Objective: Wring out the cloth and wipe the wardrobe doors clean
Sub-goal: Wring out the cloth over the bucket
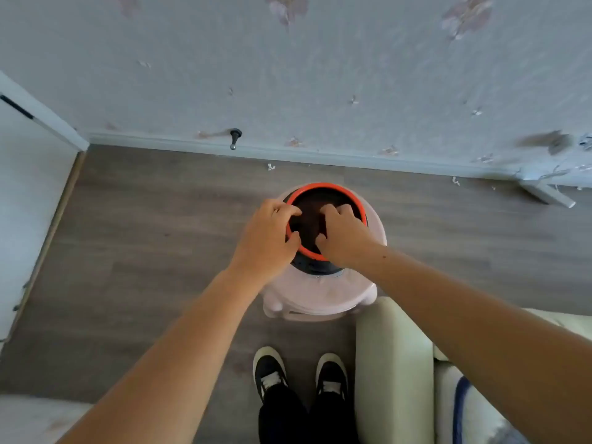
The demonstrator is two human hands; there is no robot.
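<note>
The person stands over a bucket [333,186] with an orange rim and a dark body, which sits on a pale round stool [320,299] on the grey wood floor [144,225]. Both arms reach forward and down to it.

The left hand [267,240] lies across the left side of the rim, its fingers curled over the far edge and its thumb bent at the near edge. The right hand [344,237] is inside the opening on the right, knuckles up and fingers curled downward. The two hands are close together but not touching. The inside of the bucket is filled by a dark brown mass [309,216]. This may be the cloth, but blur and shadow hide whether it is, and it cannot be told whether either hand actually holds anything.

Two black shoes [301,373] with white toes stand on the floor just in front of the stool. A cream sofa arm [394,363] is beside them on the right. A doorstop [235,138] sticks out at the foot of the flowered wall [288,75]. A white panel [35,174] stands at the left edge.
</note>
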